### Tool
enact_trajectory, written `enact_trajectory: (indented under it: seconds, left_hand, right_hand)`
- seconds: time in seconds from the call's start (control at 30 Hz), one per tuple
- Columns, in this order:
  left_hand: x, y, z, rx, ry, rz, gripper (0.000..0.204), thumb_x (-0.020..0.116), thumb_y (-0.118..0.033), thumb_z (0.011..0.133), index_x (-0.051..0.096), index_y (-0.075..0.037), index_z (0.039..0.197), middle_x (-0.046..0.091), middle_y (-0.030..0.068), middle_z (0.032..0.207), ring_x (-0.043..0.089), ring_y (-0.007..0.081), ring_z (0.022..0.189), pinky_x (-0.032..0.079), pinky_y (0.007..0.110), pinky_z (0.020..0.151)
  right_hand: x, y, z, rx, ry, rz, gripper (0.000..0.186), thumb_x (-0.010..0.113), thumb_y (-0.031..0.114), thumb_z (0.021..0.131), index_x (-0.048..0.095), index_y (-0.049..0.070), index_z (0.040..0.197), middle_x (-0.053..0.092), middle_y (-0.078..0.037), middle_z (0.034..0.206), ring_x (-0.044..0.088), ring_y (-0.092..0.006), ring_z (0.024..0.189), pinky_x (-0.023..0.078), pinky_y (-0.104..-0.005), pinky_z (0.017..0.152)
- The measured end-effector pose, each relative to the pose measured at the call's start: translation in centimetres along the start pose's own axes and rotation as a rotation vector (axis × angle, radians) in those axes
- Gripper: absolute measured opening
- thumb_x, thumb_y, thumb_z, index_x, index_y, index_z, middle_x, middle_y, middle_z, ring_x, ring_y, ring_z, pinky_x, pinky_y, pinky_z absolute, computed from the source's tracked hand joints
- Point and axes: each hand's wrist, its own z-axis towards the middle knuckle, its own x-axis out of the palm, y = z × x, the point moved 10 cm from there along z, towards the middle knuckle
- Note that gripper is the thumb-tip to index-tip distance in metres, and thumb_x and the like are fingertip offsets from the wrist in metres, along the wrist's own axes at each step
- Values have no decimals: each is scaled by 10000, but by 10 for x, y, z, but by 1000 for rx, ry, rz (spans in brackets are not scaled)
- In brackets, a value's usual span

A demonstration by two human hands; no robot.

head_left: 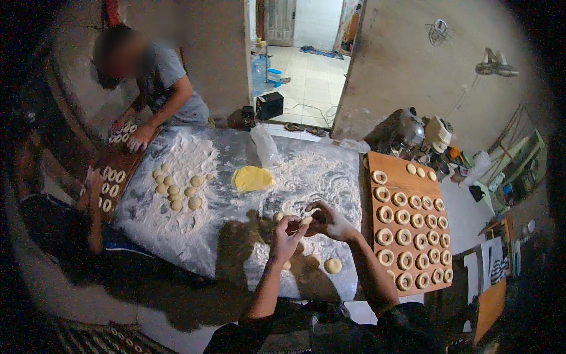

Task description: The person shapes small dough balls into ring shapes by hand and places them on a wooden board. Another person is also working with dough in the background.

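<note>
A small pale piece of dough (306, 220) is pinched between the fingertips of my two hands, above the floured table. My left hand (286, 237) closes on it from the left. On the other side my right hand (331, 224) grips it with curled fingers, its index finger arched above. Below my hands lie a round dough ball (333, 265) and a few others, partly hidden by my left wrist and shadow. Just right of my right forearm, rows of dough rings (417, 220) cover an orange-brown board (391, 169).
Flour coats the dark table (233, 150). A flat yellow dough sheet (252, 178) lies mid-table near a clear plastic bag (265, 144). Several dough balls (174, 190) sit further left. At far left, a co-worker (171, 88) handles rings on another board; someone else's arm (94, 206) reaches in.
</note>
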Motion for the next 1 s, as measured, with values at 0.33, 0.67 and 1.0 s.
enact_trajectory:
  seconds: [0.33, 0.67, 1.0]
  left_hand:
    - [18, -21, -19, -6, 60, 91, 427, 663, 32, 792, 453, -28, 1159, 535, 86, 996, 545, 182, 940, 460, 328, 840]
    - [42, -30, -19, 300, -118, -145, 411, 471, 33, 853, 414, -9, 1258, 557, 153, 1074, 573, 266, 1008, 463, 400, 902]
    - [155, -74, 5, 514, -202, 166, 238, 373, -209, 996, 517, -25, 1039, 596, 146, 949, 588, 304, 837, 463, 396, 785]
  right_hand:
    - [8, 24, -9, -341, -475, -850, 587, 697, 124, 779, 434, 51, 1299, 564, -191, 1133, 548, -335, 1100, 476, -415, 875]
    - [-16, 4, -46, -194, -128, 138, 510, 549, 282, 904, 420, 69, 1349, 538, -33, 927, 529, -130, 884, 430, -298, 795]
    - [-117, 13, -102, -265, -409, 383, 495, 463, 171, 962, 319, 91, 1429, 520, -29, 805, 505, -126, 689, 455, -294, 679]
